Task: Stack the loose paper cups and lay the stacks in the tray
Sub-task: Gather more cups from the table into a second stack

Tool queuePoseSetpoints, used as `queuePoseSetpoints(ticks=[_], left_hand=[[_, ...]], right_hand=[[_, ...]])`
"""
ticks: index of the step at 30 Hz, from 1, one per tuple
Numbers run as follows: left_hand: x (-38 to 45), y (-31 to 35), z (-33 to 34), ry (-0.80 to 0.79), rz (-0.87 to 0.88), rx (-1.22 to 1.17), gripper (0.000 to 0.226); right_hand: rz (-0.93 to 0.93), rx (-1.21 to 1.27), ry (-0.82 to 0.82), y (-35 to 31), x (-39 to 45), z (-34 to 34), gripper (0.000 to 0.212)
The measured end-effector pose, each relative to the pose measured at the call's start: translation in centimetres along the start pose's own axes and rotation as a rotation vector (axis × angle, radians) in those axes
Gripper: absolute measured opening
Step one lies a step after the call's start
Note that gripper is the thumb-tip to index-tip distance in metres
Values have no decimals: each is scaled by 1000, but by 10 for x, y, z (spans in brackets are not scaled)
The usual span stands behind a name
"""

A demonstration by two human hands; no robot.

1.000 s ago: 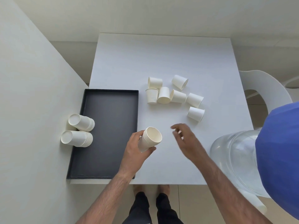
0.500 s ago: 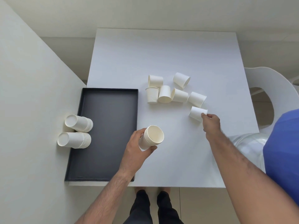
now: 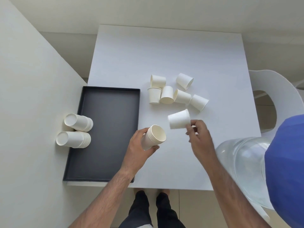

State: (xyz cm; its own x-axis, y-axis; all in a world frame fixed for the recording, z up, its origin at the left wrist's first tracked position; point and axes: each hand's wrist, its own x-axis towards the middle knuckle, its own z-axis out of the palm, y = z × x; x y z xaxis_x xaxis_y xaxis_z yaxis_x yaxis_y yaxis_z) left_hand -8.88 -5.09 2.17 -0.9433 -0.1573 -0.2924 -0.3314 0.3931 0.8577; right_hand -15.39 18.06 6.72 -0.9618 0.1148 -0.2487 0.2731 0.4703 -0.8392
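My left hand (image 3: 139,146) grips a short stack of white paper cups (image 3: 153,136), tilted with its open mouth up and to the right, just right of the black tray (image 3: 105,170). My right hand (image 3: 198,134) pinches a single paper cup (image 3: 179,118) by its rim, lifted off the table with its base pointing left toward the stack. Several loose cups (image 3: 167,95) lie and stand in a cluster farther back on the white table (image 3: 164,51). Two finished stacks (image 3: 79,122) (image 3: 74,139) lie side by side on the tray's left edge.
A wall (image 3: 29,96) runs along the left, close to the tray. A large clear water bottle (image 3: 243,162) with a blue cap (image 3: 286,162) stands at the table's right front corner. A white chair (image 3: 279,89) sits beyond the right edge.
My right hand took the nearest loose cup off the table and carried it left and toward me, close to the stack. My left hand kept the stack nearly still.
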Motion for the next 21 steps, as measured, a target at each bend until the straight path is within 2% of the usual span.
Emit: queuePoseSetpoints(ticks=[2,12,21], left_hand=[[-2,1,1,3,-5,6,71],[-10,0,-1,31,93,147,86],[-19,5,-4,37,125,26,71]], right_hand=[[-89,-49,-51,-7,-21,4,3],[-270,-33,-78,-15,-44,11,16],[-224,54,-177,-9,-61,28,13]])
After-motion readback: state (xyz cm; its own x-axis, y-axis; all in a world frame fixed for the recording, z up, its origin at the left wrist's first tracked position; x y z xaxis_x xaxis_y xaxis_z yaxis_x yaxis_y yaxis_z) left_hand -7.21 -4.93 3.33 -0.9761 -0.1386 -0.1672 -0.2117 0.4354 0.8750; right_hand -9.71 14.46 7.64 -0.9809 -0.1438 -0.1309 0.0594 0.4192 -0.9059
